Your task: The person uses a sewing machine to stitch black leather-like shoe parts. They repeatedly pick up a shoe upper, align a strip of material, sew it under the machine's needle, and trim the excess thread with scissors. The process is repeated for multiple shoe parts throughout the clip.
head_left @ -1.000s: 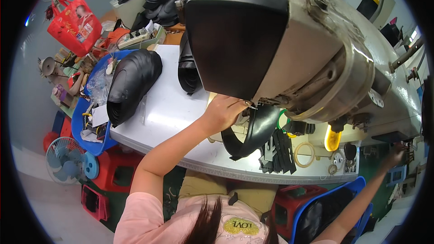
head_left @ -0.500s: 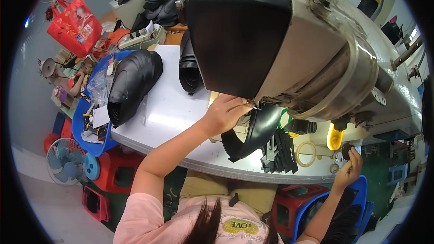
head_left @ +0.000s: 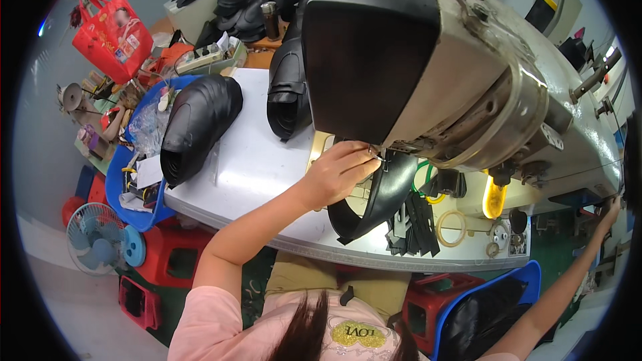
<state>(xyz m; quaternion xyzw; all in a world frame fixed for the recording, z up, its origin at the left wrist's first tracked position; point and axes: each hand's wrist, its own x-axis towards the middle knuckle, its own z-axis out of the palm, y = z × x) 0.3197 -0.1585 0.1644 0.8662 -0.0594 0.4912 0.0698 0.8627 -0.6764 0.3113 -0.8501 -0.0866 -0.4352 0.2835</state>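
Observation:
Below the black front cover of a large sewing machine (head_left: 374, 47), my left hand (head_left: 341, 172) is closed, thumb and fingertips pinched at the needle area. What lies between the fingertips is too small to make out. Right beside those fingers a curved black shoe upper (head_left: 384, 194) hangs over the table edge of the work area, its top end hidden under the machine head. My right arm stretches out to the far right, where my right hand (head_left: 608, 214) is at a dark part by the picture's rim; its fingers are not clear.
Stacked black shoe uppers (head_left: 200, 124) lie on the white table (head_left: 247, 160), with another stack (head_left: 287, 97) beside the machine. Black strips (head_left: 411, 227), a tape roll (head_left: 451, 228) and a lit yellow lamp (head_left: 495, 197) are to the right. A blue basket (head_left: 535, 281) stands below.
My right hand has left the round black piece at the table's right end and reached farther right and up. My left hand stays pinched at the needle area. The view has shifted slightly.

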